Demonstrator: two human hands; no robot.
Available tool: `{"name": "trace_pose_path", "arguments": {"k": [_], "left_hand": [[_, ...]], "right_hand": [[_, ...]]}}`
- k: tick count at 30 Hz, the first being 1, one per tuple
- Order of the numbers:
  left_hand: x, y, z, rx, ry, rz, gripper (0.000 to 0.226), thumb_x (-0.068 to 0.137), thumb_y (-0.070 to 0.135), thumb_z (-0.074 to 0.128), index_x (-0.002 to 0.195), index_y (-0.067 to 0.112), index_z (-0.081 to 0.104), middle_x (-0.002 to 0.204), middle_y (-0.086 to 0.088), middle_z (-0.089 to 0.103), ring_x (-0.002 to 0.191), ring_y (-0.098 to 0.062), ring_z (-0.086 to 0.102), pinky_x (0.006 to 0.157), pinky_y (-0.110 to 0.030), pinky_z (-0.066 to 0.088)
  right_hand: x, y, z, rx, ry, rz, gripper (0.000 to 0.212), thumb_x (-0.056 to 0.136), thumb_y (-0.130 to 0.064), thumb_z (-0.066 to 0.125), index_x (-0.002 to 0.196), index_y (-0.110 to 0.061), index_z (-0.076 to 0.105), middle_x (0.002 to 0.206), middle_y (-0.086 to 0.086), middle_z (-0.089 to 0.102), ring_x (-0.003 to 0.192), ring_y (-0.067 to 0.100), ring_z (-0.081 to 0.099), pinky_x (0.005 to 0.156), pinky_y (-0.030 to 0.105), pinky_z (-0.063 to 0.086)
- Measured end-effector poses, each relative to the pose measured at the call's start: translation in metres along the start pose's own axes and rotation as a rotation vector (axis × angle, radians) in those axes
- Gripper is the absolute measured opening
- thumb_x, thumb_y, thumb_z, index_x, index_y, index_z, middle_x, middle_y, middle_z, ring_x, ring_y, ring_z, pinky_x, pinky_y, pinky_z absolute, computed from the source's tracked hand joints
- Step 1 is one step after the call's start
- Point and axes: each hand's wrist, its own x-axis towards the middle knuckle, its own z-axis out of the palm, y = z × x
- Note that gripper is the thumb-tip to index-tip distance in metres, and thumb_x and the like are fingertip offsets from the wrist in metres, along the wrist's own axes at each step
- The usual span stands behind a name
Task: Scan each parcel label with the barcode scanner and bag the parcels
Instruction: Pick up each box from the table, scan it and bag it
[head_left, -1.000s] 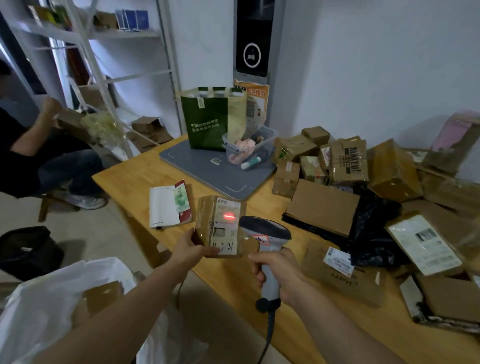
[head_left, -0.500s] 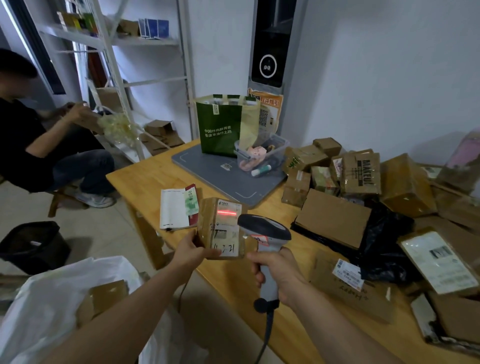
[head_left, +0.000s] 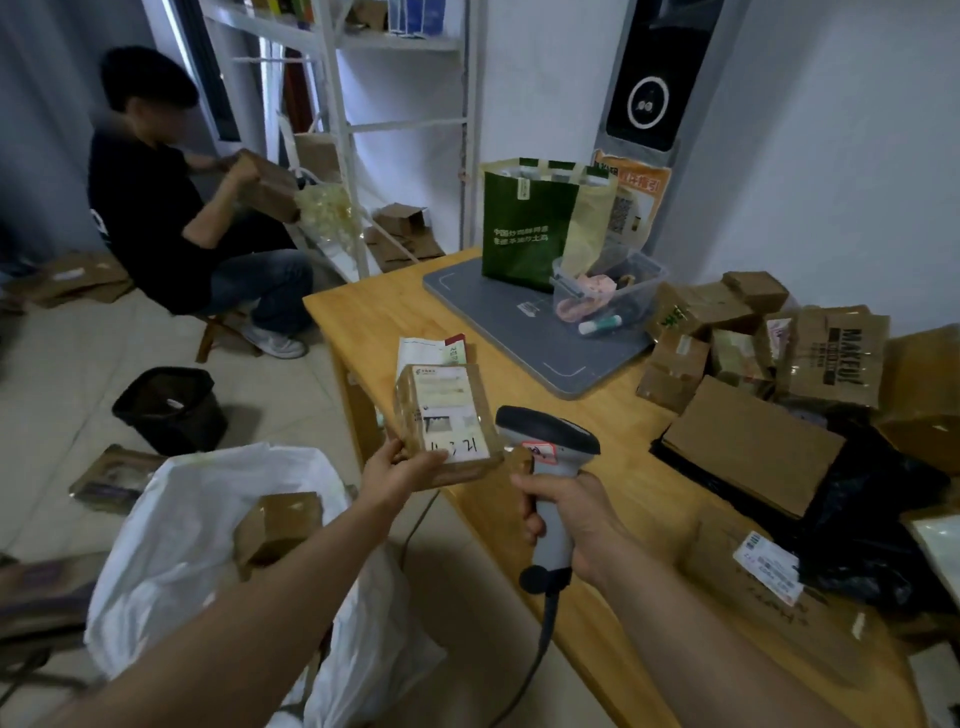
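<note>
My left hand (head_left: 397, 470) holds a small brown parcel (head_left: 447, 415) by its near corner, white label facing up, just off the table's front-left edge. My right hand (head_left: 566, 512) grips the handle of a grey barcode scanner (head_left: 545, 441), whose dark head sits right beside the parcel. No red scan light shows on the label. Low on the left, a white plastic bag (head_left: 171, 535) stands open on the floor with a brown box (head_left: 278, 525) inside it. Several more cardboard parcels (head_left: 748, 447) are heaped on the right of the wooden table (head_left: 644, 499).
A grey mat (head_left: 498, 312) carries a green bag (head_left: 524, 228) and a clear tub (head_left: 608, 291). A booklet (head_left: 423, 351) lies behind the parcel. Black plastic (head_left: 872, 514) lies among the boxes. A seated person (head_left: 156, 208), a black bin (head_left: 169, 408) and white shelving (head_left: 353, 130) are at the left.
The red scan line on the label has gone out. The parcel has tipped flatter and shifted left toward the bag. My view has swung left and down.
</note>
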Motion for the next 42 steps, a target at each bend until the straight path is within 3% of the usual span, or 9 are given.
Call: {"name": "trace_pose_path", "arguments": {"k": [8,10,12,18,21,24,26,31,42], "left_hand": [[-0.018,-0.055,-0.105,-0.198,0.437,-0.226,0.059,0.087,0.048,0.062,0.132,0.012,0.051,0.118,-0.012,0.065,0.104,-0.03,0.064,0.092,-0.044,0.053],[-0.022,-0.072,-0.128,-0.2,0.521,-0.304,0.068,0.082,0.064,0.056,0.13,0.016,0.052,0.111,-0.009,0.067,0.092,-0.028,0.067,0.074,-0.037,0.058],[-0.024,-0.087,-0.147,-0.207,0.564,-0.352,0.05,0.093,0.056,0.047,0.124,0.017,0.052,0.103,-0.009,0.066,0.074,-0.022,0.065,0.053,-0.026,0.049],[-0.004,-0.124,-0.199,-0.197,0.634,-0.462,0.056,0.096,0.049,0.044,0.141,0.017,0.041,0.118,-0.018,0.064,0.09,-0.032,0.066,0.051,-0.024,0.047],[0.005,-0.12,-0.207,-0.18,0.608,-0.514,0.051,0.101,0.044,0.038,0.145,0.019,0.034,0.122,-0.016,0.062,0.087,-0.03,0.064,0.052,-0.024,0.044],[0.007,-0.107,-0.199,-0.189,0.571,-0.526,0.052,0.104,0.037,0.036,0.15,0.014,0.027,0.14,-0.016,0.048,0.124,-0.037,0.049,0.087,-0.042,0.046],[0.014,-0.111,-0.193,-0.132,0.532,-0.528,0.053,0.102,0.034,0.042,0.148,0.011,0.029,0.143,-0.012,0.045,0.13,-0.036,0.044,0.1,-0.043,0.039],[0.046,-0.115,-0.169,-0.029,0.403,-0.57,0.055,0.095,0.043,0.051,0.128,-0.001,0.052,0.124,-0.022,0.06,0.113,-0.04,0.057,0.101,-0.048,0.045],[0.065,-0.012,0.025,0.647,-0.079,-0.098,0.058,0.096,0.031,0.054,0.145,0.008,0.035,0.145,-0.013,0.044,0.129,-0.03,0.046,0.104,-0.039,0.04]], "right_hand": [[0.033,0.033,0.062,-0.1,-0.135,0.142,0.011,0.082,0.001,0.064,0.074,-0.003,0.059,0.055,0.011,0.054,0.038,0.016,0.044,0.043,0.025,0.039],[0.041,0.043,0.08,-0.138,-0.152,0.18,0.011,0.082,0.001,0.064,0.073,-0.004,0.059,0.054,0.01,0.054,0.037,0.015,0.044,0.042,0.023,0.039],[0.048,0.052,0.096,-0.172,-0.163,0.221,0.01,0.081,0.0,0.066,0.074,-0.004,0.06,0.054,0.01,0.055,0.037,0.016,0.044,0.043,0.024,0.039],[0.067,0.074,0.129,-0.231,-0.168,0.332,0.011,0.081,-0.002,0.067,0.074,-0.005,0.06,0.053,0.008,0.055,0.037,0.014,0.045,0.043,0.024,0.04],[0.074,0.081,0.136,-0.238,-0.166,0.362,0.01,0.081,-0.003,0.067,0.076,-0.006,0.06,0.053,0.007,0.056,0.038,0.014,0.046,0.044,0.024,0.041],[0.079,0.083,0.137,-0.238,-0.16,0.379,0.01,0.081,-0.004,0.067,0.076,-0.007,0.06,0.053,0.007,0.056,0.038,0.013,0.046,0.044,0.024,0.041],[0.082,0.082,0.135,-0.226,-0.142,0.392,0.011,0.082,-0.004,0.067,0.074,-0.007,0.06,0.053,0.007,0.055,0.037,0.013,0.046,0.044,0.024,0.041],[0.085,0.076,0.122,-0.165,-0.068,0.369,0.012,0.084,-0.002,0.064,0.076,-0.007,0.057,0.054,0.008,0.053,0.037,0.014,0.043,0.044,0.024,0.038],[0.061,0.044,0.006,0.175,0.249,0.235,0.012,0.08,0.003,0.066,0.076,-0.005,0.058,0.055,0.009,0.053,0.039,0.016,0.044,0.042,0.024,0.041]]}}
